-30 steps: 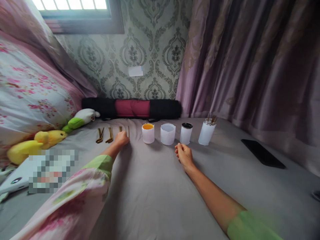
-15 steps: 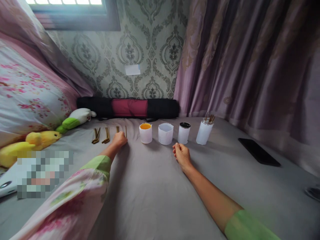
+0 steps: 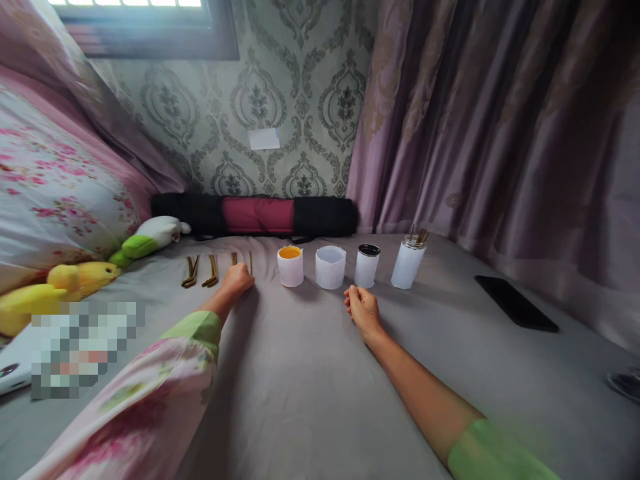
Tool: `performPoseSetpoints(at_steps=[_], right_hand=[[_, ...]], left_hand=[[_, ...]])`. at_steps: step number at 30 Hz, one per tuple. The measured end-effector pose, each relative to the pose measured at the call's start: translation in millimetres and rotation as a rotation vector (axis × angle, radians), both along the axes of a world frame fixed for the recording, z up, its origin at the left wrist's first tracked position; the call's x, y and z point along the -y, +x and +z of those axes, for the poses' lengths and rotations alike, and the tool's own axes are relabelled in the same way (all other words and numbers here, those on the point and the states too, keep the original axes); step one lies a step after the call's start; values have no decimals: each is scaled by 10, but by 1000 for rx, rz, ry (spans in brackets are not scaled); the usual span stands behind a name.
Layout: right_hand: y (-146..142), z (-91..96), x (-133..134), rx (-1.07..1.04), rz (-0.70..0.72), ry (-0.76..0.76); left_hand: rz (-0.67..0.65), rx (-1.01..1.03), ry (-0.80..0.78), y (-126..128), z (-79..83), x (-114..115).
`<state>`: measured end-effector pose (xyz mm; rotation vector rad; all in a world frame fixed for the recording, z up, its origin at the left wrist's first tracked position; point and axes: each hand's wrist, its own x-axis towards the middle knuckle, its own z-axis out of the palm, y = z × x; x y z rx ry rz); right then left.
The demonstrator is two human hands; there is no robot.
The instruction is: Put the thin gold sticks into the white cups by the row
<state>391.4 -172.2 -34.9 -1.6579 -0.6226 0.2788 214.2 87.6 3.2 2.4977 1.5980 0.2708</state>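
My left hand (image 3: 239, 280) is closed over the lower ends of a bundle of thin brown sticks (image 3: 234, 258). Its curled fingertips are hidden, so whether they grip the bundle does not show. One more brown stick (image 3: 251, 262) sticks out just right of the hand. To its left lie two more bundles of brown sticks (image 3: 211, 270) (image 3: 190, 271). My right hand (image 3: 365, 312) is curled into a loose fist on the sheet, nothing showing in it. Just beyond it stands a white-wrapped can with a dark inside (image 3: 367, 272), beside a wide white cup (image 3: 330, 272).
A white-wrapped cup with an orange inside (image 3: 291, 272) stands left of the wide cup. At right, a tilted-looking white can (image 3: 407, 270) holds several sticks. A black phone (image 3: 515, 303) lies further right. Plush toys (image 3: 85, 277) line the left; a black-and-red roll (image 3: 257, 215) lies along the wall.
Both hands keep their places and closed shape. The whole view has shifted very slightly; no object has visibly moved.
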Motion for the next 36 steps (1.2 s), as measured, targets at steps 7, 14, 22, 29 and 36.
performPoseSetpoints(at_steps=[7, 14, 22, 29, 36], right_hand=[[-2, 1, 7, 10, -19, -7], [0, -21, -11, 33, -6, 0], [23, -54, -23, 53, -15, -1], [37, -62, -32, 51, -12, -6], [37, -65, -19, 59, -10, 5]], left_hand=[[42, 9, -5, 1, 11, 25], [53, 26, -7, -5, 9, 11], [77, 44, -23, -8, 53, 53], [124, 71, -34, -8, 100, 86], [147, 121, -51, -4, 171, 156]])
